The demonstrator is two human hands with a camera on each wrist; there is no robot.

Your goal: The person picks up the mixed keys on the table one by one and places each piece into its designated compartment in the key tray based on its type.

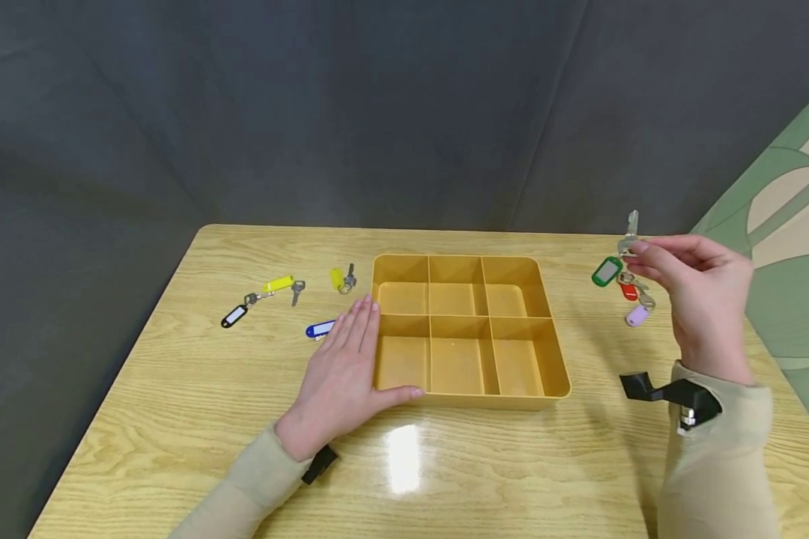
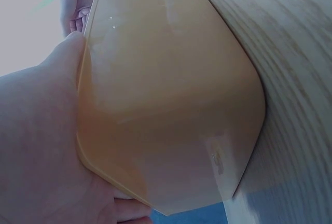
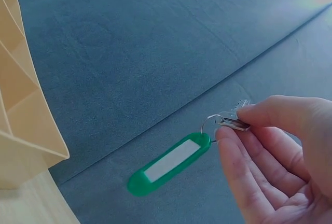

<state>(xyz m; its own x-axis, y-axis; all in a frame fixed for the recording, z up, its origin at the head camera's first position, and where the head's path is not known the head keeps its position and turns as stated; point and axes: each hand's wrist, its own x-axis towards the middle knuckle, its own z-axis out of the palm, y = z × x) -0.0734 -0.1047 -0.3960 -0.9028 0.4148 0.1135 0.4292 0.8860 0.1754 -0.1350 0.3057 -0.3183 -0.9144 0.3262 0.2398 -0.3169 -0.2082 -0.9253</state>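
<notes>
Between thumb and fingertips, my right hand (image 1: 704, 288) pinches a silver key (image 1: 630, 230) above the table's right side. From its ring hangs a green key tag (image 3: 171, 164) with a white label. My left hand (image 1: 344, 367) lies with straight fingers along the left side of a yellow-orange box (image 1: 457, 320) with several compartments, its thumb at the near rim. In the left wrist view the palm rests at the edge of the box wall (image 2: 171, 79). A blue key tag (image 1: 320, 329) lies just beyond the left fingers, partly hidden by them.
Left of the box lie a black tag (image 1: 234, 316), a yellow tag (image 1: 279, 284) with a key (image 1: 298, 291), and another yellow tag (image 1: 337, 279). Below the right hand are a red tag (image 1: 629, 291) and a lilac tag (image 1: 637, 315) with keys. A dark curtain (image 1: 377, 112) hangs behind the table.
</notes>
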